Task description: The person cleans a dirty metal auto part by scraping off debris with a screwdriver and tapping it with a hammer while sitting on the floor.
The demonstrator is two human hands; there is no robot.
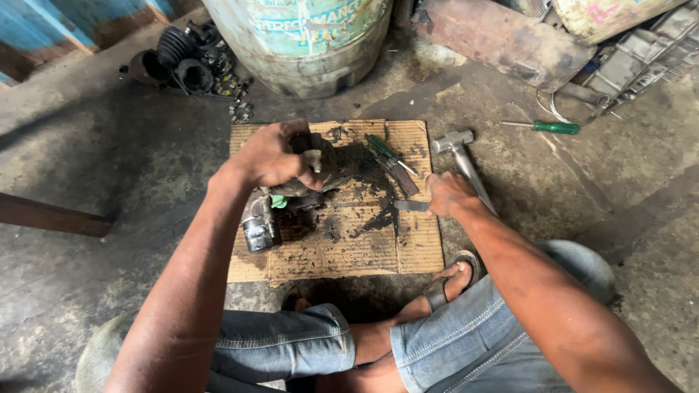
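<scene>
Hands point(273, 154) point(448, 193) on greasy part point(313, 175), perhaps chisel point(412, 206).

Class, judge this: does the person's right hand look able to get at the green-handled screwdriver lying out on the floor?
Probably yes: the right hand is beside the hammer, and bare floor lies between it and the green-handled screwdriver.

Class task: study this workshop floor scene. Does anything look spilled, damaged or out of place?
Yes. Black greasy grime is smeared and scattered across the middle of the brown cardboard sheet, beneath the dirty grey metal engine part held by the left hand. A green-handled screwdriver lies apart on the bare concrete floor.
</scene>
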